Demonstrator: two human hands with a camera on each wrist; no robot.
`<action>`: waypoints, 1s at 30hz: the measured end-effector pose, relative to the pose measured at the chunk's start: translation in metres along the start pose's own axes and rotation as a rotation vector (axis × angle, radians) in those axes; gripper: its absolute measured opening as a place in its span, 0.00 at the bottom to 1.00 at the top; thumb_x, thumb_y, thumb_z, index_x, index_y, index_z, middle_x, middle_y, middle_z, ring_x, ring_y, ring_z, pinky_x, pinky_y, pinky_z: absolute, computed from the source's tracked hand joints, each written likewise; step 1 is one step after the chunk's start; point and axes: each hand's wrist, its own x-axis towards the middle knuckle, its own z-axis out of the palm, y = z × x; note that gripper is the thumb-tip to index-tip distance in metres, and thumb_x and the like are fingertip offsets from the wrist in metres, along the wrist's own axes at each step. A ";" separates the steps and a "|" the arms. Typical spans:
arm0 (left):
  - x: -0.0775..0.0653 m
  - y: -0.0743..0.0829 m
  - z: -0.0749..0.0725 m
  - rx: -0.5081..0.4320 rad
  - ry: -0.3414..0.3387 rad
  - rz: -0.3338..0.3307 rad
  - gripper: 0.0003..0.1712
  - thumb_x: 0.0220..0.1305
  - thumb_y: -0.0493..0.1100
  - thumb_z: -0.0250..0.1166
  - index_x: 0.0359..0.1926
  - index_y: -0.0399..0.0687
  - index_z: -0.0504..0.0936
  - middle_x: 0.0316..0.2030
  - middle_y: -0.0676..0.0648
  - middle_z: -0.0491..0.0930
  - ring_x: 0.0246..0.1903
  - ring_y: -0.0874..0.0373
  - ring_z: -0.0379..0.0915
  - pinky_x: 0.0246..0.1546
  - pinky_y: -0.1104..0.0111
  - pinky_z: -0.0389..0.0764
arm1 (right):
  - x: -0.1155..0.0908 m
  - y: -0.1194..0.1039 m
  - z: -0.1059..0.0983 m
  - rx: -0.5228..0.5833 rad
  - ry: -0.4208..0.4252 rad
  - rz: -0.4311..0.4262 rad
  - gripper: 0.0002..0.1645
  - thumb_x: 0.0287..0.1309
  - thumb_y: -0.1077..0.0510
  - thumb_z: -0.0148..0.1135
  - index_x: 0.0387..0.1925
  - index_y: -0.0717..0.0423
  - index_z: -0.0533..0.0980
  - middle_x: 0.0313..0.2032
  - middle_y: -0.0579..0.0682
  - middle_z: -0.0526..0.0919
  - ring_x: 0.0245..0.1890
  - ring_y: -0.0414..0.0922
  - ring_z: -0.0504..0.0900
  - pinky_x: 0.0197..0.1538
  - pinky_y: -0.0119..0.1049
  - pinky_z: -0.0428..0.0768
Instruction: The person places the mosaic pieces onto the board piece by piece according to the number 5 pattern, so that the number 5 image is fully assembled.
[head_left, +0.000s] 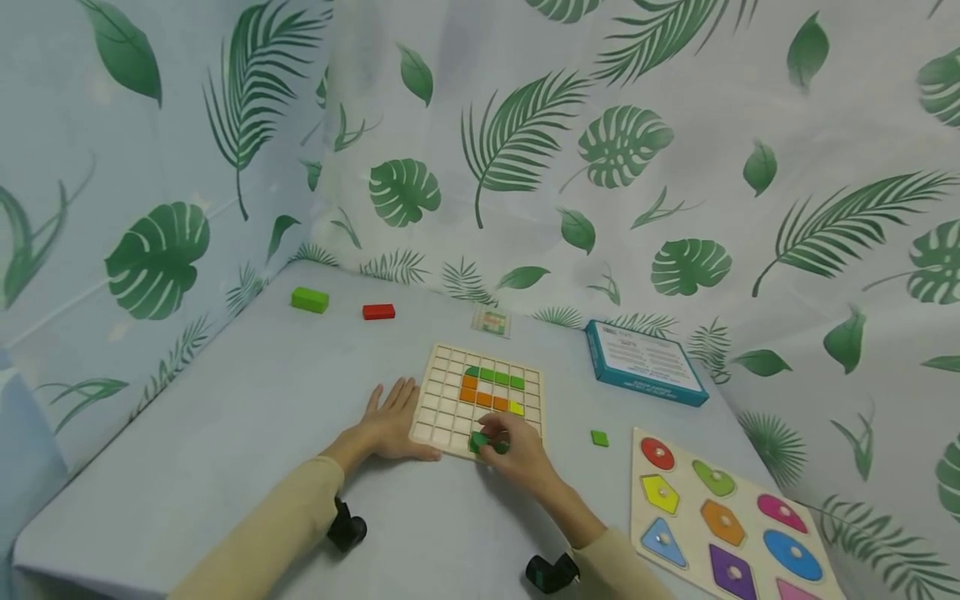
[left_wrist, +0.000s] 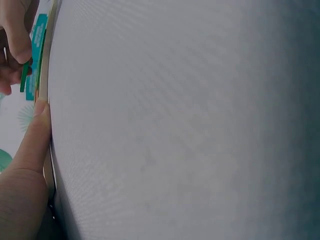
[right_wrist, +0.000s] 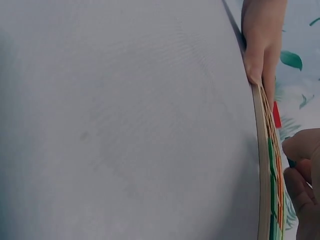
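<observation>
A wooden grid board lies on the table, with green, orange and yellow tiles set in some of its squares. My left hand rests at its left side, fingers spread, the thumb along the near left corner. In the left wrist view that thumb touches the board's edge. Over the near edge of the board, my right hand pinches a thin green tile between thumb and fingers. More green tiles show along the near edge in the right wrist view.
Right of the board lie a loose green tile and a shape puzzle board with knobbed pieces. Behind are a blue box, a pattern card, a red block and a green block. Leaf-patterned cloth walls stand beyond.
</observation>
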 end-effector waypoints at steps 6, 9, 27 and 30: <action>-0.001 0.001 -0.004 -0.006 0.024 0.009 0.69 0.47 0.75 0.61 0.72 0.33 0.43 0.72 0.35 0.38 0.71 0.44 0.28 0.65 0.46 0.30 | 0.008 -0.005 0.005 -0.016 -0.023 -0.024 0.21 0.45 0.70 0.69 0.45 0.63 0.76 0.34 0.48 0.79 0.33 0.40 0.79 0.39 0.31 0.80; -0.001 0.001 -0.004 -0.007 0.029 0.011 0.69 0.47 0.76 0.61 0.72 0.32 0.43 0.72 0.35 0.39 0.71 0.43 0.29 0.65 0.46 0.31 | 0.012 -0.007 0.007 -0.020 -0.034 -0.054 0.20 0.46 0.70 0.69 0.45 0.64 0.76 0.33 0.49 0.79 0.32 0.41 0.79 0.38 0.32 0.80; -0.001 0.000 -0.002 0.029 0.015 -0.004 0.69 0.47 0.77 0.59 0.72 0.34 0.43 0.72 0.36 0.38 0.71 0.44 0.28 0.65 0.46 0.31 | 0.017 -0.006 0.017 -0.093 -0.088 -0.048 0.20 0.48 0.66 0.69 0.46 0.61 0.76 0.36 0.49 0.82 0.37 0.41 0.80 0.41 0.34 0.79; -0.001 0.000 -0.002 0.035 0.014 -0.004 0.69 0.47 0.77 0.59 0.72 0.34 0.43 0.72 0.36 0.38 0.71 0.44 0.29 0.65 0.46 0.31 | 0.016 -0.005 0.018 -0.080 -0.086 -0.030 0.20 0.48 0.67 0.69 0.46 0.60 0.76 0.36 0.48 0.81 0.38 0.42 0.80 0.42 0.34 0.79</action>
